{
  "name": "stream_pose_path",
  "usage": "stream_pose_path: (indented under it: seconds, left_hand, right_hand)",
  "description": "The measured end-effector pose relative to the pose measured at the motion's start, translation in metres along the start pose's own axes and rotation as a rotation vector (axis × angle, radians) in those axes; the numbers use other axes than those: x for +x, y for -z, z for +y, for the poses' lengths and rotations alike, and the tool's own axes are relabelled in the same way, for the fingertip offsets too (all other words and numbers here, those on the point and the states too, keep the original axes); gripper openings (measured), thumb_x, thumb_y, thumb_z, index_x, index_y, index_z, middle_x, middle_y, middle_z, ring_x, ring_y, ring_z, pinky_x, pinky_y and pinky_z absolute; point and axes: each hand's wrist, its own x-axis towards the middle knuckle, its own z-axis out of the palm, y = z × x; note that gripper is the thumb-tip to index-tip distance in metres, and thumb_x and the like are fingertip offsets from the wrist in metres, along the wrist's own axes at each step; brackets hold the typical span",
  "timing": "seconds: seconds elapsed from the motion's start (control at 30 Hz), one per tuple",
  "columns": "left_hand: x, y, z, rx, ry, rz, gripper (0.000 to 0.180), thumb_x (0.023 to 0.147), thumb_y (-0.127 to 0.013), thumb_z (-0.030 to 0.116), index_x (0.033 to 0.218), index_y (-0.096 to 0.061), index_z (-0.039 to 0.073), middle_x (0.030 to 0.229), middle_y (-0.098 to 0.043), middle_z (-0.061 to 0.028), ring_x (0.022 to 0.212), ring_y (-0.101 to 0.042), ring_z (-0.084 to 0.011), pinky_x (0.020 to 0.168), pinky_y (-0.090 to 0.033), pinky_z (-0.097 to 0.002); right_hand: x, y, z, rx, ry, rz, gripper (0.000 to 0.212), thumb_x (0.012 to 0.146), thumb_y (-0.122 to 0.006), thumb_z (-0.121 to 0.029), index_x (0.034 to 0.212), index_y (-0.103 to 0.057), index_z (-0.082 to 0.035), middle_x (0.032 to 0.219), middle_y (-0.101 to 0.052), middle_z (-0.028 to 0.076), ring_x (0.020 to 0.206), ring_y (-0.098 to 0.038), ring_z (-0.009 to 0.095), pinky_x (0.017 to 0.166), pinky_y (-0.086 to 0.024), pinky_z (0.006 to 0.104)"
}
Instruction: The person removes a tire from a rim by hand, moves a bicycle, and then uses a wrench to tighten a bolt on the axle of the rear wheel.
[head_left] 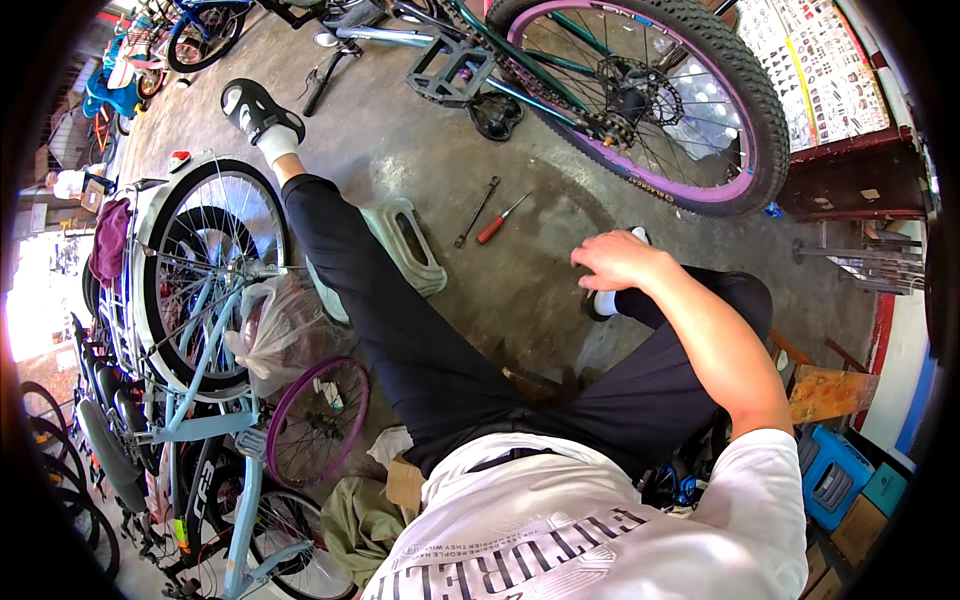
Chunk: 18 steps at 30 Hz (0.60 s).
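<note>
Hanging with its back turned up, the right hand appears over the right foot, the bare forearm slanting forward and leftward from a bent elbow. Its fingers point left and curl loosely; the palm is hidden, so whether they hold anything cannot be told. The left hand is out of view, its fingers' state likewise unknown. To the right hand's left, a red-handled screwdriver lies on the concrete floor near a wrench; farther forward stands a purple-rimmed bicycle wheel.
</note>
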Motion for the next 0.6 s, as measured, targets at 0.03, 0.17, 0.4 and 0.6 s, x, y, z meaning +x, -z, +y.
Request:
stream_pose_path:
  seconds: [0.03,0.17,0.4,0.6]
  left_hand:
    - [-0.001,-0.001,-0.001,-0.001,0.001,-0.004,0.060,0.096,-0.067,0.038,0.147,-0.053,0.010,0.146,-0.056,-0.0205,0.131,-0.058,-0.0366,0.106,-0.050,-0.0423]
    - [-0.001,-0.006,-0.002,-0.010,0.005,-0.020,0.060,0.096,-0.067,0.038,0.147,-0.053,0.009,0.145,-0.056,-0.0206,0.131,-0.058,-0.0359,0.106,-0.050,-0.0421]
    - [0.005,-0.005,-0.003,-0.018,-0.006,-0.041,0.060,0.096,-0.067,0.037,0.146,-0.052,0.008,0.144,-0.058,-0.0208,0.131,-0.059,-0.0348,0.106,-0.051,-0.0417]
    - [0.003,-0.009,-0.005,-0.025,-0.008,-0.059,0.060,0.096,-0.067,0.037,0.146,-0.052,0.007,0.143,-0.059,-0.0209,0.131,-0.060,-0.0338,0.105,-0.051,-0.0413]
  right_hand:
    - [0.000,0.001,0.000,0.005,-0.012,0.016,0.040,0.090,-0.070,-0.036,0.121,-0.069,-0.011,0.112,-0.072,0.015,0.106,-0.069,0.036,0.089,-0.056,0.0493]
    - [-0.001,0.003,-0.003,0.076,0.063,0.164,0.037,0.091,-0.071,-0.035,0.118,-0.068,-0.009,0.107,-0.071,0.014,0.104,-0.069,0.036,0.088,-0.055,0.0499]
    - [-0.007,-0.003,0.000,0.032,0.029,0.059,0.039,0.090,-0.072,-0.035,0.117,-0.068,-0.008,0.106,-0.071,0.016,0.102,-0.070,0.037,0.088,-0.055,0.0503]
    - [-0.014,0.002,-0.004,0.041,0.031,0.142,0.039,0.089,-0.072,-0.035,0.118,-0.068,-0.009,0.108,-0.072,0.015,0.105,-0.070,0.036,0.090,-0.054,0.0497]
